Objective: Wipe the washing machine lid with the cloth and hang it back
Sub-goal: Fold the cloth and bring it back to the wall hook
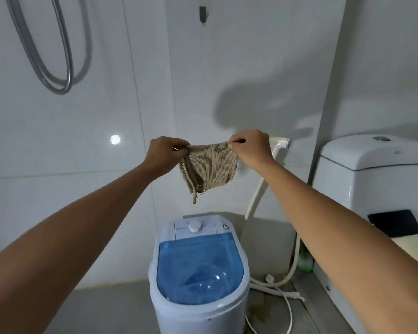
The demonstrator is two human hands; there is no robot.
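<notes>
A small beige knitted cloth [209, 168] hangs stretched between both hands, well above the washing machine. My left hand [165, 154] pinches its top left corner and my right hand [251, 147] pinches its top right corner. Below stands a small white washing machine [198, 314] with a translucent blue lid [199, 266], shut, and a white dial [194, 226] behind the lid. High on the white wall is a dark hook [202, 14], bare, far above the cloth.
A white toilet [372, 165] with its cistern stands at the right. A bidet sprayer [280, 144] and its hose [256, 196] hang just behind my right hand. A metal shower hose [58, 59] loops on the left wall. Cables [282, 292] lie on the floor.
</notes>
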